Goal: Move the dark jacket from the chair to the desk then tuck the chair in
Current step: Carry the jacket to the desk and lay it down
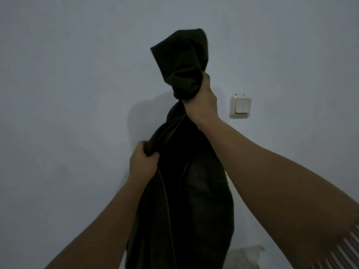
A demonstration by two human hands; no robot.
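2 hands (142,162) raised (fists clenched)

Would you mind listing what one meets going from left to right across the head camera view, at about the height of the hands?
Left hand gripping the cloth's edge → dark jacket → right hand clenched on its bunched upper part → wall switch.

i'm seeing the dark jacket (186,171) reading as near-black, with a faint olive-brown cast showing in the bunched top and a slightly greyer patch glowing lower down. the wall (68,84) behind it is looking a flat, pale blue-grey, darkening into a soft shadow beside the cloth. the light switch (240,106) is showing creamy white. a striped sleeve (347,247) at the corner is showing thin pale and dark lines.
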